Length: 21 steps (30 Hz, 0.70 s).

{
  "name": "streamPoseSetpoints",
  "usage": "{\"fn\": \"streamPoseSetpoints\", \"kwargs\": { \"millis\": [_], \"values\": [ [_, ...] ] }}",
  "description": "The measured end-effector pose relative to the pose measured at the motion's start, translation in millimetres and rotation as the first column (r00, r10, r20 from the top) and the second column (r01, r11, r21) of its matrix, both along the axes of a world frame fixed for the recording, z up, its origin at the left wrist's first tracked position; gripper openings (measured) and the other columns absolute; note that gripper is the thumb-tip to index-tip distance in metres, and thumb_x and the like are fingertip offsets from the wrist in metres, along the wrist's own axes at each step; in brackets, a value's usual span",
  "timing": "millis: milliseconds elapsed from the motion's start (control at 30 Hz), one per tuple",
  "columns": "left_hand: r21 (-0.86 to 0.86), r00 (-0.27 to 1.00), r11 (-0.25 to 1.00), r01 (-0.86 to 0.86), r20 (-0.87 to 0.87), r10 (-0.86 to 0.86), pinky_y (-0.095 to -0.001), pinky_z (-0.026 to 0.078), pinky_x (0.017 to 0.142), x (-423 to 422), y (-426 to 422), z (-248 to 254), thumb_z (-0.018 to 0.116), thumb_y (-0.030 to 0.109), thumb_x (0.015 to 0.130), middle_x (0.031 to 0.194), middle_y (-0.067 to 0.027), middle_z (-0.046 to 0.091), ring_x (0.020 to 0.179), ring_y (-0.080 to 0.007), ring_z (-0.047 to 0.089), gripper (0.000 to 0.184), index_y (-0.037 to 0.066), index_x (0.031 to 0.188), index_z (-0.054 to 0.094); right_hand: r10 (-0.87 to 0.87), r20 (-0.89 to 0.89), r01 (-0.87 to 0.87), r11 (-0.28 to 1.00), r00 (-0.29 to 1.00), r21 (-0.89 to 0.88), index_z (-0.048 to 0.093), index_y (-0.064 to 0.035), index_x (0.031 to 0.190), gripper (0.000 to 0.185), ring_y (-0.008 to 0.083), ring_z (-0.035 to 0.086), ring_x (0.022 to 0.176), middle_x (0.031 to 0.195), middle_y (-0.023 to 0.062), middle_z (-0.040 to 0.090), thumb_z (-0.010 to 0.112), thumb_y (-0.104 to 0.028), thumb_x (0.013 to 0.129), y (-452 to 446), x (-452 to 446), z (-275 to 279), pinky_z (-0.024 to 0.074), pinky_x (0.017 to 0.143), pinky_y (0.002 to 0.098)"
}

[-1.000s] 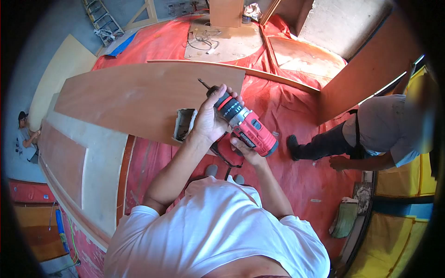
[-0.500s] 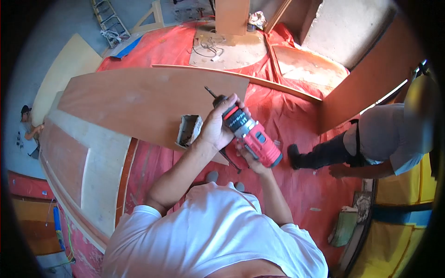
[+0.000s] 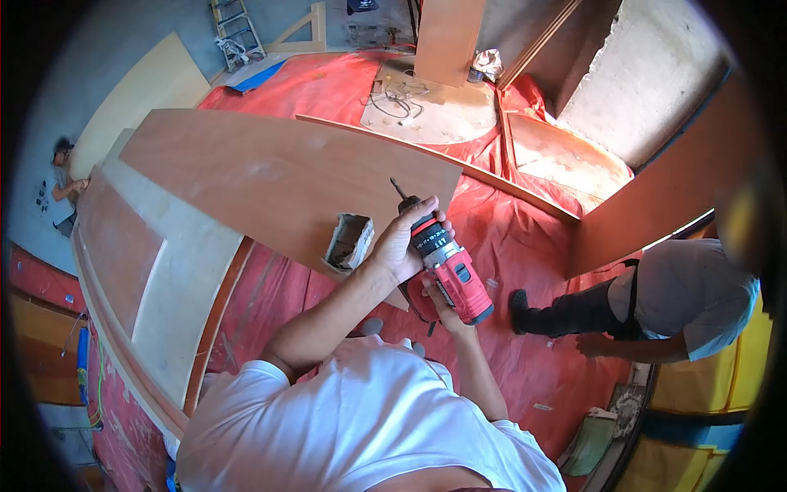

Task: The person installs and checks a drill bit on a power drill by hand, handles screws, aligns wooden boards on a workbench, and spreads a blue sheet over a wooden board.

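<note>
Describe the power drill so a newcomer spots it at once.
Find the large brown board left of centre. By its right-hand end in the view, the wearer's left hand and right hand hold the drill. Unlike the open box to its left, it is red and black, with a thin bit pointing up and left.

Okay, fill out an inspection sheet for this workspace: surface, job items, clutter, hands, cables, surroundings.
Surface: large brown board; red sheeting over much of the floor.
Job items: red and black drill, bit pointing away from the wearer.
Clutter: open box near the board's edge; contents unclear.
Hands: left hand grips the drill's front; right hand holds it farther back, fingers mostly hidden.
Cables: loose cable on a pale panel at the back.
Surroundings: person at right; another person far left; ladder by the wall.
</note>
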<state>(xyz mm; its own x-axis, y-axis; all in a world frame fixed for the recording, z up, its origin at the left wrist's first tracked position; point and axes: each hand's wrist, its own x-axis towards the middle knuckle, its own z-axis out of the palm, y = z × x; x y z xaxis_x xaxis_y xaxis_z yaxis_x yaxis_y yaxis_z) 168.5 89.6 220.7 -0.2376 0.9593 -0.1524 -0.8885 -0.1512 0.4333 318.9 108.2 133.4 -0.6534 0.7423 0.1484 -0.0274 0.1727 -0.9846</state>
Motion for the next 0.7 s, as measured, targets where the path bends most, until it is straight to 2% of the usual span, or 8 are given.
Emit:
{"fn": "streamPoseSetpoints", "kwargs": {
  "millis": [267,367,467,567,600,667,700],
  "values": [
    [0.003,1.0,1.0,0.009,0.009,-0.009,-0.0359,0.049,0.076,-1,-2,-4,0.064,0.023,0.084,0.075,-0.0034,0.057,0.075,-0.0186,0.059,0.016,0.011,0.083,0.053,0.031,-0.089,-0.036,0.998,0.996,-0.059,0.062,-0.0056,0.098,0.021,0.0169,0.063,0.081,0.089,0.007,0.065,0.069,-0.012,0.079,0,-1,-10,0.0499,0.072,0.0303],
    [-0.039,1.0,0.999,0.011,0.006,-0.011,-0.0357,0.05,0.075,0,-1,-3,0.064,0.024,0.083,0.074,-0.0041,0.058,0.073,-0.0189,0.059,0.017,0.01,0.082,0.053,-0.021,0.028,0.02,1.0,0.999,0.019,0.061,-0.0062,0.099,0.022,0.019,0.063,0.08,0.086,0.0076,0.065,0.069,-0.014,0.079,-2,0,-15,0.0496,0.071,0.0319],
    [-0.07,0.998,0.996,0.051,-0.025,-0.053,-0.0341,0.051,0.071,0,4,-10,0.067,0.023,0.08,0.071,-0.0045,0.058,0.07,-0.0172,0.059,0.018,0.01,0.079,0.053,0.006,-0.035,-0.001,0.99,0.999,0.144,0.06,-0.0064,0.099,0.022,0.0145,0.059,0.08,0.087,0.0036,0.062,0.069,-0.017,0.082,-1,-2,-10,0.0479,0.069,0.0307],
    [-0.039,0.998,0.999,0.026,-0.048,-0.028,-0.0339,0.051,0.069,3,9,-13,0.063,0.017,0.078,0.067,-0.0052,0.056,0.066,-0.0181,0.057,0.014,0.009,0.074,0.052,-0.02,0.13,-0.01,0.975,0.991,0.224,0.059,-0.0068,0.1,0.021,0.0159,0.058,0.086,0.091,0.0049,0.063,0.067,-0.016,0.082,1,2,9,0.0471,0.073,0.0327],
    [-0.01,0.998,1.0,0.013,-0.054,-0.014,-0.0344,0.05,0.069,5,11,-10,0.061,0.016,0.078,0.066,-0.0056,0.055,0.066,-0.0188,0.056,0.013,0.008,0.074,0.051,-0.054,0.048,0.033,0.934,0.997,0.356,0.059,-0.0067,0.099,0.02,0.0143,0.058,0.079,0.086,0.0046,0.061,0.066,-0.016,0.083,6,0,-10,0.0473,0.068,0.0311],
    [0.028,0.996,1.0,-0.009,-0.088,0.011,-0.0349,0.049,0.069,5,7,0,0.059,0.013,0.077,0.064,-0.005,0.052,0.065,-0.0193,0.055,0.011,0.008,0.075,0.05,-0.024,0.023,0.019,0.98,0.999,0.201,0.058,-0.0064,0.097,0.018,0.0128,0.056,0.072,0.081,0.0036,0.059,0.066,-0.015,0.083,1,-6,-31,0.0463,0.063,0.0295],
    [0.031,0.995,1.0,0.001,-0.099,0.002,-0.035,0.049,0.069,6,1,1,0.059,0.013,0.077,0.064,-0.005,0.052,0.065,-0.0194,0.055,0.01,0.008,0.075,0.05,-0.03,0.03,0.024,0.984,0.999,0.176,0.058,-0.0064,0.094,0.015,0.0118,0.054,0.068,0.076,0.0025,0.057,0.065,-0.015,0.083,-4,-7,-23,0.0448,0.059,0.0285]
  ]
}}
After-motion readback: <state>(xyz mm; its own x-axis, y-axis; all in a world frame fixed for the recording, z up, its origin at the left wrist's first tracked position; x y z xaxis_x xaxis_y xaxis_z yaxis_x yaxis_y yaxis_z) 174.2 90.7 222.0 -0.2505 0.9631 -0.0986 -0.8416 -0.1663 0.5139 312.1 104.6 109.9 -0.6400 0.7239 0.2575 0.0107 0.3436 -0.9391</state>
